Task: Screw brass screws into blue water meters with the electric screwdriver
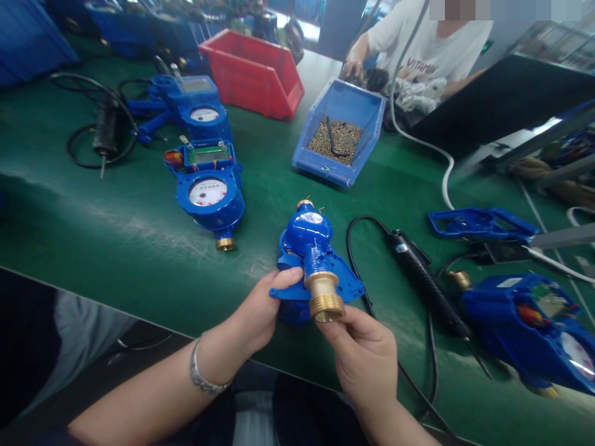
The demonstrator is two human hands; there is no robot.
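A blue water meter (308,232) with brass threaded ends is held up over the near edge of the bench, its rounded underside facing me. My left hand (260,310) grips the blue housing at its left side, thumb on top, other fingers hidden beneath. At the near brass end, my right hand (367,353) has its thumb and fingers closed on the threaded fitting. To the right lies a black electric screwdriver (430,282) with a cable, apart from both hands.
Another water meter (209,192) lies left, with more behind it. A blue bin (341,133) holds small screws and a hex key. A red bin (253,74), a second screwdriver (106,127), an open meter (530,322) and a blue cover frame (481,223) surround the work. A co-worker (427,56) sits opposite.
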